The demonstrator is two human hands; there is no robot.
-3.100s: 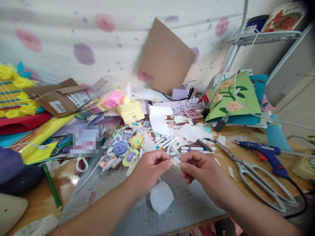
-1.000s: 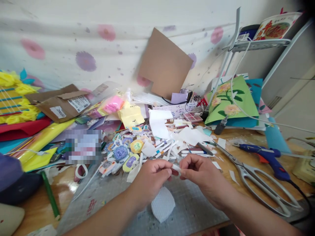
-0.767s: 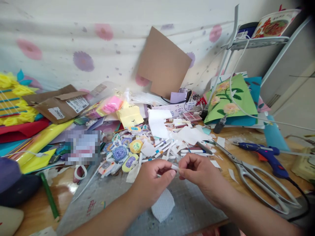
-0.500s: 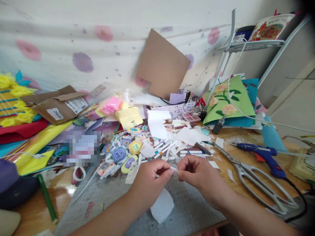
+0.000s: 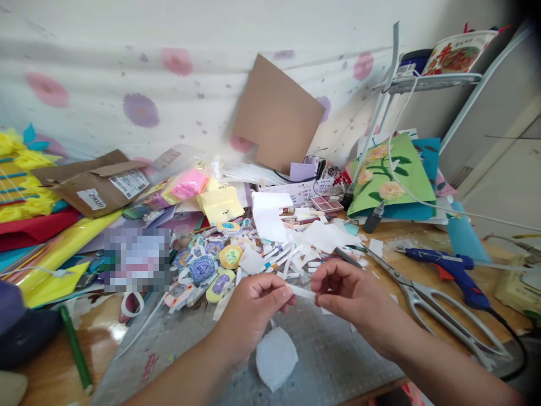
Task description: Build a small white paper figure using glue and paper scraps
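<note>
A narrow white strip (image 5: pixel 301 291), apparently paper, stretches between my two hands above the grey cutting mat. Its left end is pinched between the thumb and index finger of my left hand (image 5: pixel 262 301). At the other end, the curled fingertips of my right hand (image 5: pixel 353 296) meet the strip, with the thumb below. On the mat (image 5: pixel 333 349) under my hands lies a pale, textured rounded piece (image 5: pixel 276 358), with a thin tab at its top. Just beyond my left hand is a pile of small decorated badge-like pieces (image 5: pixel 203 269) in blue, yellow and purple.
Large scissors (image 5: pixel 448 324) and a blue glue gun (image 5: pixel 459 270) lie on the right. Markers and white paper scraps (image 5: pixel 323 235) are heaped ahead. A cardboard box (image 5: pixel 99 183) stands back left, a white shelf (image 5: pixel 435 83) back right. A green pencil (image 5: pixel 76 349) lies left.
My right hand has moved right, away from my left, and its fingers have loosened somewhat. More of the white strip now shows between them. The view has shifted slightly.
</note>
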